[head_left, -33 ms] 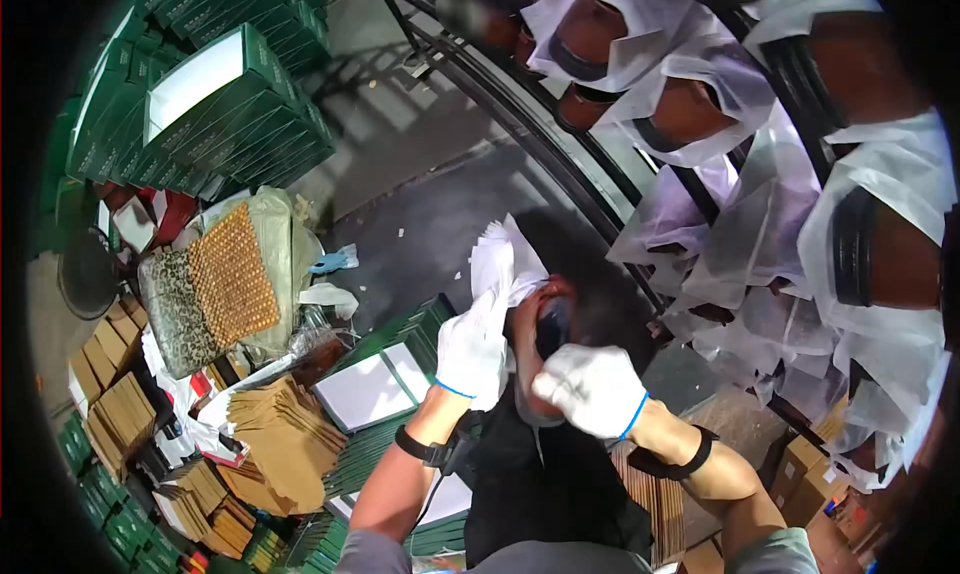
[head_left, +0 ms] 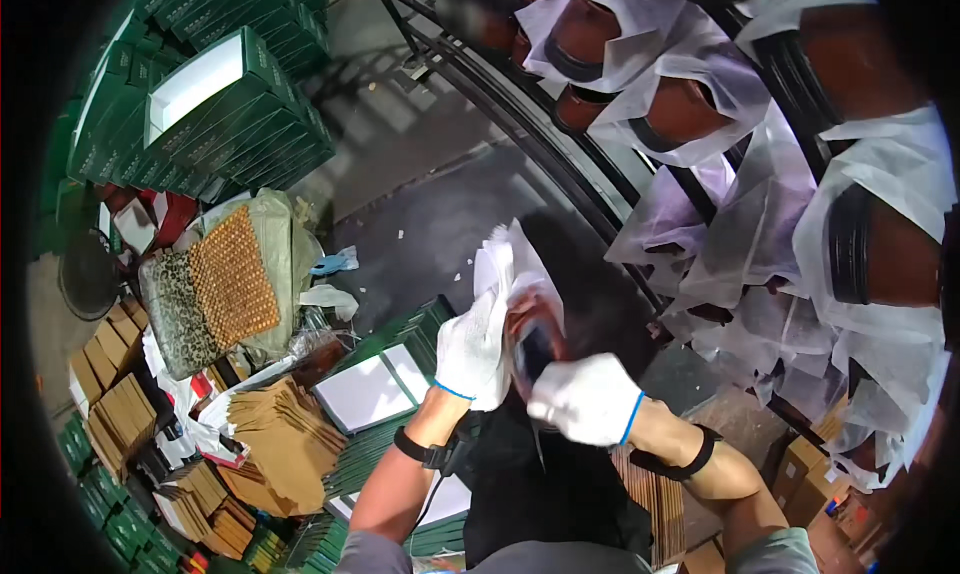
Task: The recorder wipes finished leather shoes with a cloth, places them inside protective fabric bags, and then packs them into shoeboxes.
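Observation:
In front of my body a brown leather shoe [head_left: 533,352] with a dark inside is blurred by motion. A thin white wrapping sheet [head_left: 537,264] stands up behind and beside its far end. My left hand [head_left: 472,352], in a white knit glove with a blue cuff edge, is closed at the shoe's left side, gripping the sheet. My right hand [head_left: 587,399], gloved alike, is closed at the near right end of the shoe. Its fingertips are partly hidden, and so is the shoe's underside.
On the right stands a black metal rack [head_left: 590,154] with several brown shoes in white sheets [head_left: 690,109]. Green boxes [head_left: 230,114] are stacked at the far left. Left of me are a beaded seat cover [head_left: 235,279], an open green box [head_left: 370,389] and cardboard pieces [head_left: 280,439].
The shoe has shifted slightly left and turned more upright against the sheet, which now spreads behind its far end. My right hand has moved a little left and down; my left hand stays put.

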A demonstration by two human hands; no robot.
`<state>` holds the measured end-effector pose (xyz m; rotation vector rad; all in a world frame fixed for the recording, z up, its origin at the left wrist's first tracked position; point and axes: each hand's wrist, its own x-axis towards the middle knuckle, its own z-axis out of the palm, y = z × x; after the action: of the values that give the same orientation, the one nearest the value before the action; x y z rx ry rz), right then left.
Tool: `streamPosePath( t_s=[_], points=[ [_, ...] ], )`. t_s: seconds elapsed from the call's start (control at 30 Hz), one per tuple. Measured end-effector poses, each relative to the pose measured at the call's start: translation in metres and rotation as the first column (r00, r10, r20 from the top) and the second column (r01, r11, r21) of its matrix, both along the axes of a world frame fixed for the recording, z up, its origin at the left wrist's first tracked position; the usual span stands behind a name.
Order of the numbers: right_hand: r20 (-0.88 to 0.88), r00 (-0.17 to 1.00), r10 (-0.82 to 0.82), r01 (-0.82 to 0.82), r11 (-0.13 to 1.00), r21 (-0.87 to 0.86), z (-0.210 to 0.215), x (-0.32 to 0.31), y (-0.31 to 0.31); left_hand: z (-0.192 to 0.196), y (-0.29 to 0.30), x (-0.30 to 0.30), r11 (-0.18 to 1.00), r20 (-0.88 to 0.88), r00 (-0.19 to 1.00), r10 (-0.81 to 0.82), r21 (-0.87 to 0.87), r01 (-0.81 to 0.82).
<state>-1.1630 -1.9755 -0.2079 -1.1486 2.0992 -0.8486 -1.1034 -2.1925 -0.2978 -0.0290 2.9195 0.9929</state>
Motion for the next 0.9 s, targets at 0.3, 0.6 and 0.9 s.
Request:
streamPosePath(
  t_s=[0.3, 0.6, 0.9],
  points=[
    [-0.03, 0.994, 0.109, -0.108, 0.993, 0.036, 0.003, 0.004, -0.005, 0.013, -0.005, 0.011, 0.965, 0.04, 0.992, 0.119, 0.229, -0.125],
    [0.375, 0.313, -0.873, 0.875, 0.418, 0.243, -0.032, 0.002, -0.029, 0.035, -0.022, 0.003, 0.835, 0.076, 0.996, 0.054, 0.544, -0.087],
    [-0.598, 0.277, -0.752, 0.923, 0.381, -0.052, -0.131, -0.139, 0.021, -0.009, -0.026, -0.079, 0.599, 0.408, 0.856, 0.319, 0.613, -0.515]
  ],
)
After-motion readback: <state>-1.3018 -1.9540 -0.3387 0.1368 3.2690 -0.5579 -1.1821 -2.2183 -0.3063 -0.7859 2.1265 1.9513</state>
